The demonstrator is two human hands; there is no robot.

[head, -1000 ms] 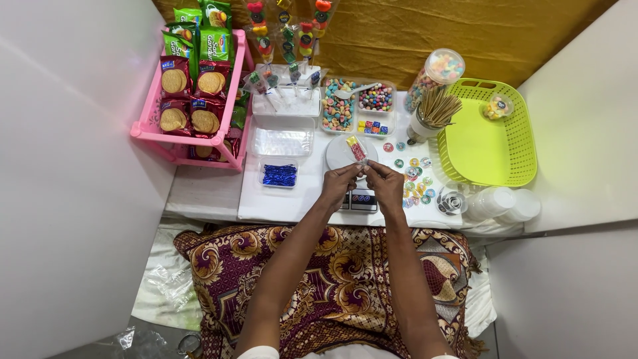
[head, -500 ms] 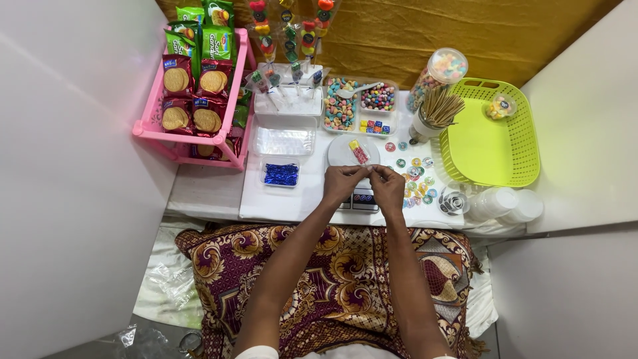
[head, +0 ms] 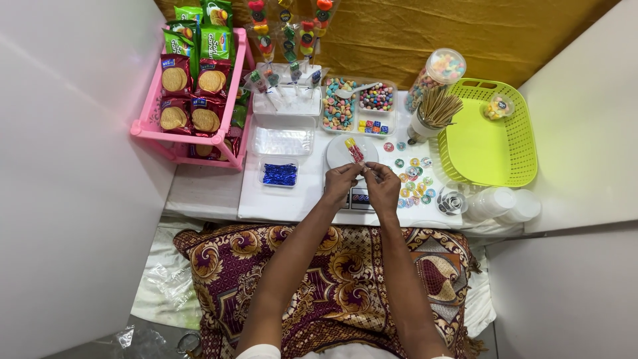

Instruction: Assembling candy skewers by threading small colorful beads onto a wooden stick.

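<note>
My left hand (head: 341, 183) and my right hand (head: 383, 184) meet over a small white kitchen scale (head: 350, 174). Both pinch the lower end of a thin clear wrapper holding a candy skewer (head: 354, 150), which points up and away over the scale's round plate. The skewer carries small red and yellow sweets. My fingertips touch each other at the wrapper's end. My forearms reach forward from a patterned maroon cloth (head: 332, 279) over my lap.
A pink rack of biscuit packets (head: 193, 93) stands at left. Behind the scale are a divided tray of coloured candies (head: 359, 106), a clear box (head: 284, 141), a tray of blue twist ties (head: 280, 175), finished skewers (head: 286, 40), wooden sticks (head: 435, 110), round stickers (head: 413, 174) and a green basket (head: 488, 136).
Both hands have stayed at the wrapper's end with small finger movements. The skewer has tilted slightly and its tip sits a little higher over the scale plate.
</note>
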